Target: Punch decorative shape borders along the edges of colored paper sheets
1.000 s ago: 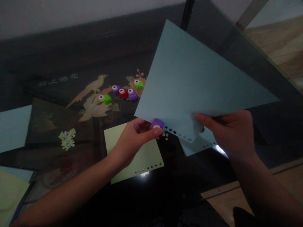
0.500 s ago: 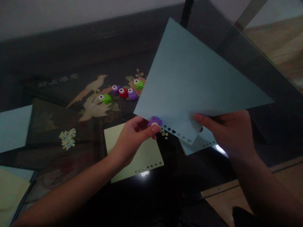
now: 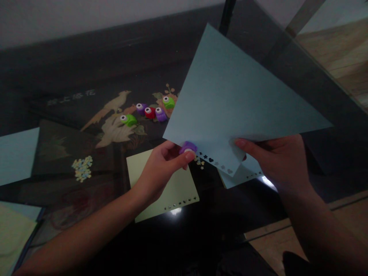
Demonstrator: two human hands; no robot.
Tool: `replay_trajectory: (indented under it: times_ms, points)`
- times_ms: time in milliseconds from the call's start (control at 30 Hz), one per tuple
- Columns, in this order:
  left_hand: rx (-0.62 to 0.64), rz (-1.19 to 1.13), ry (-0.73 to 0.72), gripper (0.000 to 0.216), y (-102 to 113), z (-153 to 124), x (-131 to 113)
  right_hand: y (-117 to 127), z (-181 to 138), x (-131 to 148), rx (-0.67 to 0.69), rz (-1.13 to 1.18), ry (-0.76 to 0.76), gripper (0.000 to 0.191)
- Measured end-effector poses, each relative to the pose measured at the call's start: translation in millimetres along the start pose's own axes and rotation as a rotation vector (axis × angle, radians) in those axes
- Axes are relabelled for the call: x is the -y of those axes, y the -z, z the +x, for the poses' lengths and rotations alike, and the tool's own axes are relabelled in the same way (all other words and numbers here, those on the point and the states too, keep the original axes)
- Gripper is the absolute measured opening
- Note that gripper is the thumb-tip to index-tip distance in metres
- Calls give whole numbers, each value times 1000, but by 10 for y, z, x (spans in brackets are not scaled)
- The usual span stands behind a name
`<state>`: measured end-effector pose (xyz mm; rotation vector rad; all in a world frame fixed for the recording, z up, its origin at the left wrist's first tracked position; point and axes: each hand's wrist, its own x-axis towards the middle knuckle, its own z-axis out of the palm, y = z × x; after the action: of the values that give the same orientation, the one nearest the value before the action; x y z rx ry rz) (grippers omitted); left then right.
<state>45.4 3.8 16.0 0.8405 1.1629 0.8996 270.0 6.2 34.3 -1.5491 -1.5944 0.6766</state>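
Observation:
My left hand (image 3: 161, 168) is closed around a small purple craft punch (image 3: 188, 147), its thumb on the white button. The punch sits on the lower left edge of a light blue sheet of paper (image 3: 230, 96), beside a row of punched shapes, among them a heart. With thumb and fingers, my right hand (image 3: 276, 161) pinches that sheet near its bottom corner, holding it tilted above the table. Under my left hand lies a pale green sheet (image 3: 172, 191) with a row of small holes. Another blue sheet (image 3: 244, 174), also punched, is partly hidden beneath the held one.
Several green, purple and red punches (image 3: 150, 112) stand further back on the dark glass table (image 3: 86, 76). A pile of paper cutouts (image 3: 82, 168) lies left, with more cutouts (image 3: 199, 161) under the held sheet. Blue paper (image 3: 17, 155) and stacked sheets (image 3: 14, 234) are at the left edge.
Almost nothing differs. The top and left corners of the held blue sheet have shifted very slightly; both hands keep their grips.

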Motion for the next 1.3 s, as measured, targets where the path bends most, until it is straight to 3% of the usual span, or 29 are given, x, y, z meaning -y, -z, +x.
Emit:
replay_trajectory:
  times_ms: [300,1300]
  points:
    - [0,-14,7,34,-10,-7,-10,4,-6,-28,14,10,-15,31]
    - [28,-35,-21,30,-3,1,2,1,-8,-36,-25,32,9,11]
